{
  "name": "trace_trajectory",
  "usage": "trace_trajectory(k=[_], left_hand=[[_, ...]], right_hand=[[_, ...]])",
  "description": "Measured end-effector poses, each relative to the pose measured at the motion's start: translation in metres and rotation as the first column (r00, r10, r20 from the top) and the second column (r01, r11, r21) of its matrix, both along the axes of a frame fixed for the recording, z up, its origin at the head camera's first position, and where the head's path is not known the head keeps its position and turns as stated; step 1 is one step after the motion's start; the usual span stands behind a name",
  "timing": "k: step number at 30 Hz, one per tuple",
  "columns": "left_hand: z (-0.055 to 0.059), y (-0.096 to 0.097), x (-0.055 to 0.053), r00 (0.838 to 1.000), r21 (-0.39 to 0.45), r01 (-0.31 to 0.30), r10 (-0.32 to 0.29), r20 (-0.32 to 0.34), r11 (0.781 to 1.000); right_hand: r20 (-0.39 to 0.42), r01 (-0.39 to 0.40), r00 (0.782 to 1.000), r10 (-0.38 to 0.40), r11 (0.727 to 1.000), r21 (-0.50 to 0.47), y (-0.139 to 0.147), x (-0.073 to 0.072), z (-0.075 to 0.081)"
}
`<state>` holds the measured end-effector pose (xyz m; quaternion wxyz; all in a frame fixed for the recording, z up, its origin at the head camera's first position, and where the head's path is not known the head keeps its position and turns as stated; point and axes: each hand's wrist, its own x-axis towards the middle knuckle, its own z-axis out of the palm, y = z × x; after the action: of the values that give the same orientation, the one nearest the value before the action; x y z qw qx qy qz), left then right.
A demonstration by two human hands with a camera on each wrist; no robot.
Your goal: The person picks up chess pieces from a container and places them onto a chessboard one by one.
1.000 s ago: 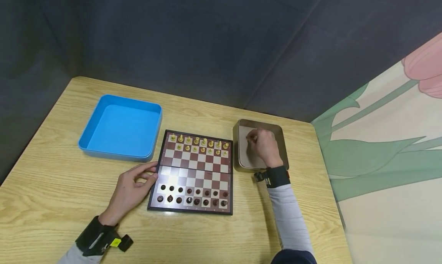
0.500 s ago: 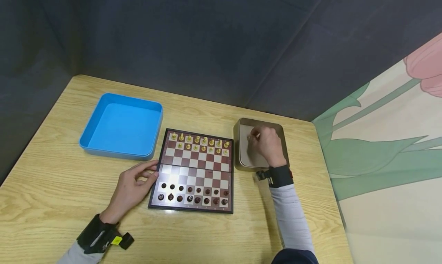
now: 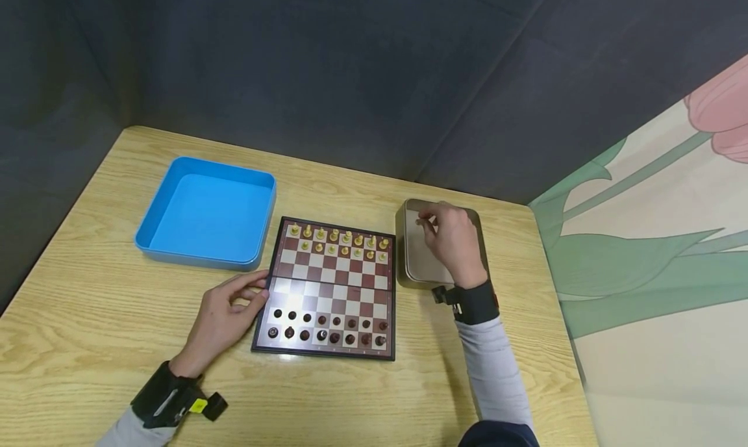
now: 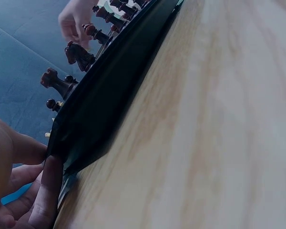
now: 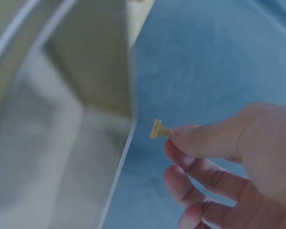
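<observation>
In the right wrist view my right hand (image 5: pixel 229 162) pinches a pale yellow chess piece (image 5: pixel 158 130) by thumb and index finger. Its flared base sticks out; the fingertips cover the rest, so its kind is unclear. This hand is over the open metal tin (image 3: pixel 402 275) to the right of the board. My left hand (image 3: pixel 224 317) grips the left edge of the chessboard (image 3: pixel 327 276), thumb and fingers at the rim. Yellow pieces (image 3: pixel 346 237) stand in two rows on its far side, dark pieces (image 3: pixel 321 335) in two rows on the near side.
A blue tray (image 3: pixel 207 219) lies at the back left, behind my left hand. Wood-grain table (image 3: pixel 304 408) runs in front of the board. A dark curtain (image 3: pixel 304 76) hangs behind the table, and a flower-patterned wall (image 3: pixel 654 258) stands on the right.
My right hand has come up from low inside the tin, with the small piece between its fingertips. The left hand stays at the board's edge, and the pieces on the board look unchanged.
</observation>
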<state>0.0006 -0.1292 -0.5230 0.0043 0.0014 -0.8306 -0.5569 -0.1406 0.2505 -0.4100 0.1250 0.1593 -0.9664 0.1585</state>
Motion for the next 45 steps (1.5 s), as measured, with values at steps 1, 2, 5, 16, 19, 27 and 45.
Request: trace_trajectory(k=[1, 2, 5, 16, 19, 27, 45], left_hand=[[0.0, 0.0, 0.0, 1.0, -0.001, -0.001, 0.001, 0.001, 1.0], [0.0, -0.001, 0.0, 1.0, -0.001, 0.0, 0.0, 0.004, 1.0], [-0.001, -0.001, 0.0, 1.0, 0.003, 0.002, -0.002, 0.011, 1.0], [-0.001, -0.002, 0.001, 1.0, 0.017, 0.001, -0.001, 0.014, 1.0], [0.0, -0.003, 0.001, 1.0, 0.016, 0.001, -0.002, 0.019, 1.0], [0.001, -0.002, 0.0, 1.0, 0.038, 0.007, -0.008, 0.023, 0.999], [0.0, 0.001, -0.001, 1.0, 0.048, 0.009, -0.009, -0.007, 0.999]], right_hand=[[-0.012, -0.011, 1.0, 0.011, 1.0, 0.0, -0.004, 0.002, 0.003], [-0.024, -0.024, 0.999, 0.024, 1.0, 0.002, -0.008, 0.004, 0.005], [-0.056, -0.051, 0.997, 0.052, 0.999, 0.017, -0.018, 0.008, 0.011], [-0.037, -0.133, 0.99, 0.135, 0.99, 0.035, -0.049, 0.012, 0.019], [-0.002, -0.193, 0.981, 0.193, 0.981, -0.017, -0.057, 0.011, 0.019], [0.055, -0.284, 0.956, 0.287, 0.957, -0.057, -0.084, 0.012, 0.021], [0.059, -0.407, 0.91, 0.41, 0.912, -0.052, -0.143, 0.011, 0.016]])
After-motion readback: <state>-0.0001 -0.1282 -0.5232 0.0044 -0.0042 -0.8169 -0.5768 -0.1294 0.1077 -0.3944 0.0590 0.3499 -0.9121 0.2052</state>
